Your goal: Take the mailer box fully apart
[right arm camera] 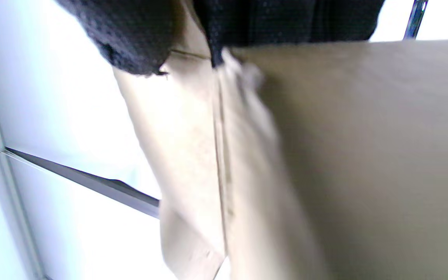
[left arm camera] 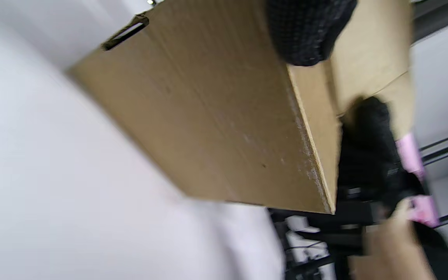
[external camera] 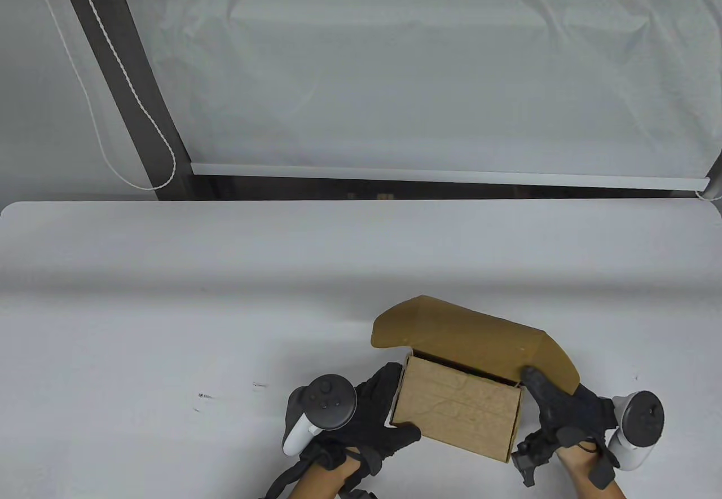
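Note:
A brown cardboard mailer box (external camera: 458, 413) stands at the table's near edge, right of centre, with its lid (external camera: 474, 336) raised and tilted back. My left hand (external camera: 377, 415) holds the box's left side; its thumb lies along the lower left corner. My right hand (external camera: 555, 404) holds the right side, with one finger up at the top right corner beside the lid's side flap. The left wrist view shows a box face (left arm camera: 208, 116) close up, with a gloved fingertip (left arm camera: 305, 31) on its edge. The right wrist view shows my fingers (right arm camera: 224, 23) on the box wall (right arm camera: 364, 155).
The white table (external camera: 225, 307) stretches away to the left and back. Small dark marks (external camera: 203, 395) lie on it left of my left hand. Behind the table is a window with a white blind (external camera: 428, 65) and hanging cords (external camera: 135, 127).

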Available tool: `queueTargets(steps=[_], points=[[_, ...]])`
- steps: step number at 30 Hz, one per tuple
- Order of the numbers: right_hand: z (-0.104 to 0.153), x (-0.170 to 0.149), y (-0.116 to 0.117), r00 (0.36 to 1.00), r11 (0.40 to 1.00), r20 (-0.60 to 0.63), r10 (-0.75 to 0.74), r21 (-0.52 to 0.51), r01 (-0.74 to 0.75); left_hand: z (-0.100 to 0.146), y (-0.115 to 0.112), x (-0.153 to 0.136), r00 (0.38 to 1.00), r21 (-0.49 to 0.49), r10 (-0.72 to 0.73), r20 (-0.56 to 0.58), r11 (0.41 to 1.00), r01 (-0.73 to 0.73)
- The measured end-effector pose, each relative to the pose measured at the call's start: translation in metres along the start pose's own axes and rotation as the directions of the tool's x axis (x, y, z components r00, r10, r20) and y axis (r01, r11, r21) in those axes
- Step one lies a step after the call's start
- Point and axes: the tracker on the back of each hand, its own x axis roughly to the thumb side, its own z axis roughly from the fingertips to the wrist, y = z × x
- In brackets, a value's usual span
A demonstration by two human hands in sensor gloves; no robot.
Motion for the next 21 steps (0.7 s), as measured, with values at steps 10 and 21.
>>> queueTargets(steps=[10, 21], points=[[-0.002, 0.009, -0.008, 0.987, 0.987, 0.026, -0.159, -0.011, 0.159, 0.000, 0.010, -0.023, 1.000, -0.182, -0.002, -0.027, 0.983, -0.003], [-0.002, 0.020, -0.008, 0.971, 0.979, 0.121, -0.206, 0.014, 0.205, 0.010, 0.019, 0.002, 0.939, -0.150, 0.250, 0.235, 0.964, -0.220]])
